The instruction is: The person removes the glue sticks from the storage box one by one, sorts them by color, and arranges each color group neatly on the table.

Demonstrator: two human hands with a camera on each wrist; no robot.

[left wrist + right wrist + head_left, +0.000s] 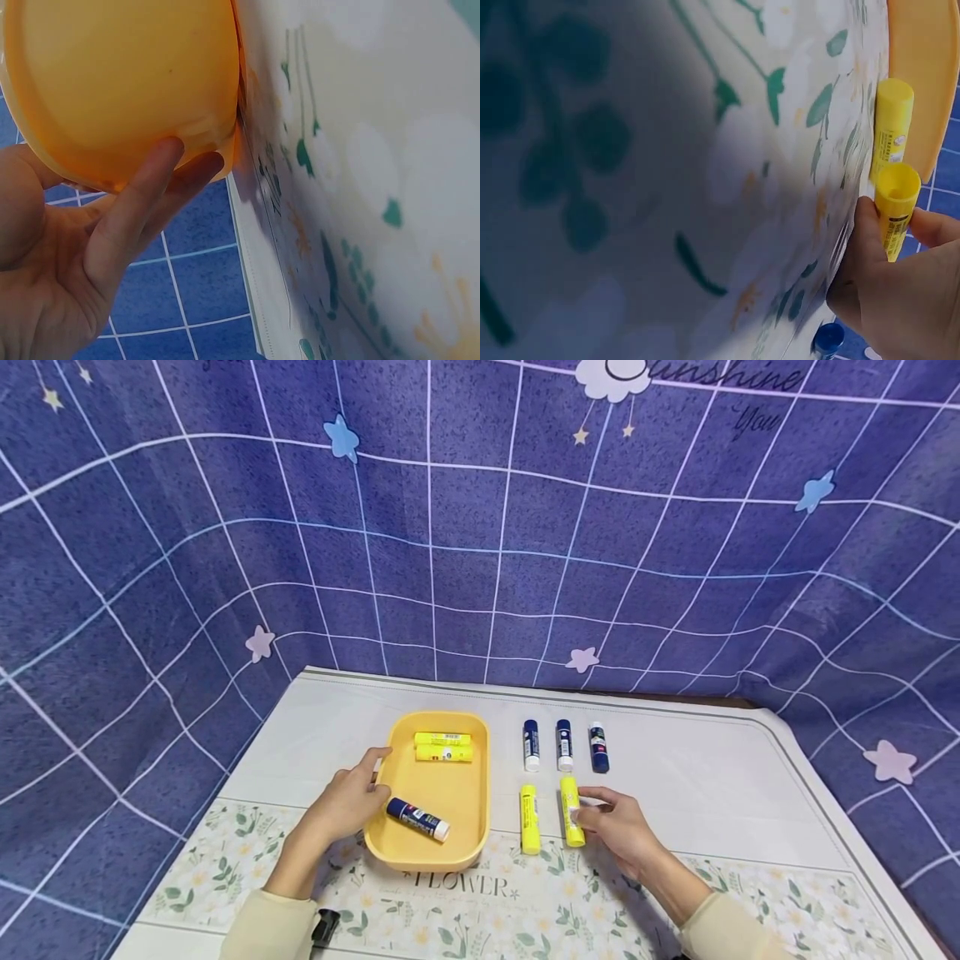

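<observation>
My left hand (347, 802) holds a yellow plastic tray (482, 810) by its left side, the thumb over the rim. In the left wrist view, fingers (139, 199) of that hand lie along the tray's outer wall. Inside the tray are two yellow glue sticks (443, 747) side by side and one dark blue glue stick (417, 820) with a white end. My right hand (618, 828) pinches a yellow glue stick (895, 202) between thumb and fingers, close over the table. Left of it lies another yellow glue stick (530, 820).
Three dark blue glue sticks lie in a row behind the yellow ones: a left one (531, 746), a middle one (564, 746) and a right one (598, 747). They rest on a white table cover (690, 760) with a floral band. A blue gridded curtain (465, 527) hangs behind the table.
</observation>
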